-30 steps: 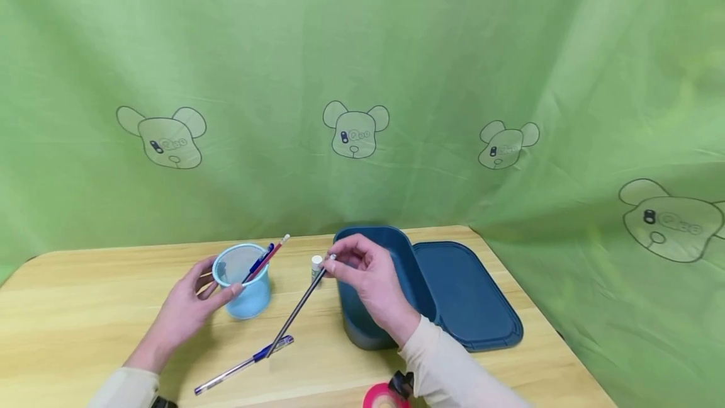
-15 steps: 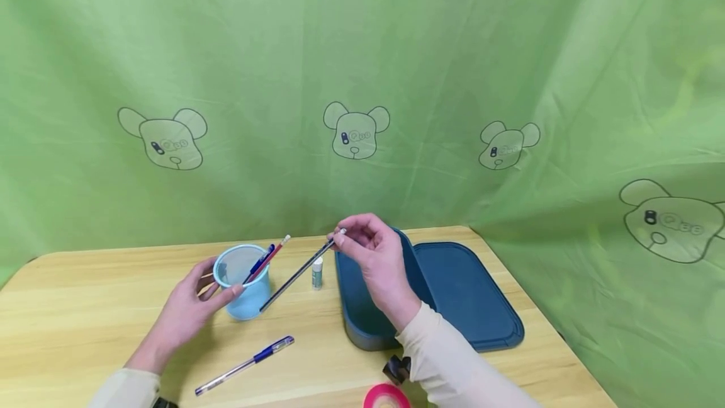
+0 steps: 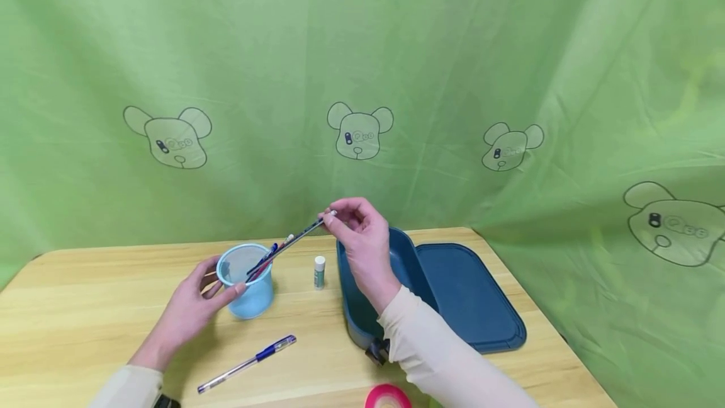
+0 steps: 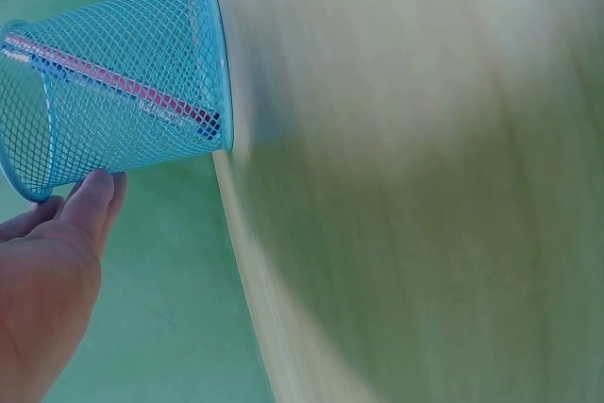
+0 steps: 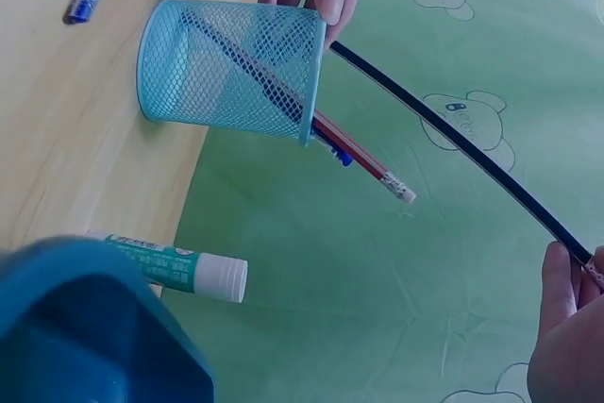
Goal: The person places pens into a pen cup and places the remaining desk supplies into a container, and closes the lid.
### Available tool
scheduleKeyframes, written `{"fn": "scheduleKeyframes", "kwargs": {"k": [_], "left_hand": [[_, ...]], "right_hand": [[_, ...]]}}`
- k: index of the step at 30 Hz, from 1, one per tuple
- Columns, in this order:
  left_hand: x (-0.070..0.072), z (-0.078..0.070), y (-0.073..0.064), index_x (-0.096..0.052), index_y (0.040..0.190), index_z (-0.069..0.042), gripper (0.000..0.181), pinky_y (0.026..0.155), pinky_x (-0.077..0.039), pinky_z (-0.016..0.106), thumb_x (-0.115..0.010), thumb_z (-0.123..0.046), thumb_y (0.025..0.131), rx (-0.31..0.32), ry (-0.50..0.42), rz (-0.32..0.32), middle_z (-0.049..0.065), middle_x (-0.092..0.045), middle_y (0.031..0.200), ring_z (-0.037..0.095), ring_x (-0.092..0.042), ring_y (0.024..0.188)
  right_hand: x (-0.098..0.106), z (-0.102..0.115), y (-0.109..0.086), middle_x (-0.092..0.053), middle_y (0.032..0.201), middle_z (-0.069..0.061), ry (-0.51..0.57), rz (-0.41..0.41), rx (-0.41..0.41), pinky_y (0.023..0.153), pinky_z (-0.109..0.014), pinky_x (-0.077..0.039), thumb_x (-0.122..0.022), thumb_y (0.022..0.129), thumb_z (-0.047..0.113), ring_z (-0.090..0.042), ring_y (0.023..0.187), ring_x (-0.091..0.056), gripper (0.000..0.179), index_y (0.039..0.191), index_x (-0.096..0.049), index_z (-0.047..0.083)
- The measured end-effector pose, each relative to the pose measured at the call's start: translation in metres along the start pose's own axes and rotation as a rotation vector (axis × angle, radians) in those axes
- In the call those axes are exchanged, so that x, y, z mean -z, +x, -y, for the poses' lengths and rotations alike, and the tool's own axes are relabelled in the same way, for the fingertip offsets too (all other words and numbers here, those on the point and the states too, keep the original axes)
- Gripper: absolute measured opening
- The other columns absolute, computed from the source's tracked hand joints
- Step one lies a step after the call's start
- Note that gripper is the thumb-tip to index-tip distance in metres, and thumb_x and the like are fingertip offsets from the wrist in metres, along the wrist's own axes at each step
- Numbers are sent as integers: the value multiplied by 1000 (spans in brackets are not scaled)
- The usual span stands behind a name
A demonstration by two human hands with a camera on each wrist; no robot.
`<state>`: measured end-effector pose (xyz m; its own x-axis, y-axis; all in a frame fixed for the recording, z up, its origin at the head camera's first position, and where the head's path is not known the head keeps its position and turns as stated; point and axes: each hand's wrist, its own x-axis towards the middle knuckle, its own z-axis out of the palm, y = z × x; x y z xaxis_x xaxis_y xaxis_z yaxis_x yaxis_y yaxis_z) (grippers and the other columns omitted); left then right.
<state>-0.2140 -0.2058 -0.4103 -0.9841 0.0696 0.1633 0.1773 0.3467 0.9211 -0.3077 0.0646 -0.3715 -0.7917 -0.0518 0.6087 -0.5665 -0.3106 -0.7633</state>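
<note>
My left hand (image 3: 184, 310) holds a light-blue mesh pen cup (image 3: 253, 301) near its rim; the cup stands upright on the table. Leaning inside it are a red pencil (image 5: 357, 150) with a white eraser and a blue pen (image 5: 343, 158). Between thumb and fingertips, my right hand (image 3: 365, 247) pinches a dark pencil (image 3: 303, 234) by its eraser end. The pencil slants down to the left, its lower tip at the cup's mouth; in the right wrist view that tip is close to the rim. A clear pen with a blue grip (image 3: 249, 364) lies in front of the cup.
A glue stick (image 3: 320, 274) with a white cap stands right of the cup. Beside it is a deep dark-blue box (image 3: 354, 313), partly behind my right arm, with its lid (image 3: 476, 298) lying to the right. A pink tape roll (image 3: 387, 396) sits at the front edge of view.
My right hand has lifted the dark pencil, then brought it left, so its lower tip has moved from above the lying pen to the cup's mouth. My left hand stays on the cup.
</note>
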Motion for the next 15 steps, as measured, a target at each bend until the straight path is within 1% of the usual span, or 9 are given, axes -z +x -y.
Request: {"fn": "scheduleKeyframes", "kwargs": {"k": [4,5,6,9,15], "left_hand": [[0,0,-1,-24,137,0,87,95,-36,31,-69,-40,75,-1,8,-1,23,-37,130,36,-36,120],[0,0,-1,-24,137,0,87,95,-36,32,-69,-40,75,-1,13,-1,23,-37,130,36,-36,120],[0,0,-1,-24,137,1,87,95,-36,32,-69,-40,74,0,16,-1,24,-37,130,37,-36,120],[-1,-1,-1,-24,137,0,88,95,-36,33,-69,-41,74,2,18,1,24,-36,130,37,-36,120],[0,-1,-1,-24,137,0,87,94,-37,31,-69,-40,75,0,8,-2,23,-36,131,37,-36,120]], "right_hand": [[-31,51,-5,-57,94,-19,-33,-27,-72,74,-38,-54,-65,79,-2,-30,85,-59,21,99,-56,-4],[-37,61,-7,-57,93,-19,-40,-31,-95,75,-37,-54,-65,79,-2,-29,85,-59,21,97,-56,-5],[-40,65,-8,-57,93,-19,-53,-33,-110,75,-37,-54,-64,79,-4,-29,85,-59,20,97,-55,-6],[-44,66,-10,-57,93,-18,-82,-41,-147,76,-35,-54,-64,78,-5,-27,84,-58,20,96,-55,-6],[-48,48,-13,-58,93,-13,-183,-48,-151,75,-32,-53,-67,77,-3,-24,85,-58,28,101,-53,-2]]}}
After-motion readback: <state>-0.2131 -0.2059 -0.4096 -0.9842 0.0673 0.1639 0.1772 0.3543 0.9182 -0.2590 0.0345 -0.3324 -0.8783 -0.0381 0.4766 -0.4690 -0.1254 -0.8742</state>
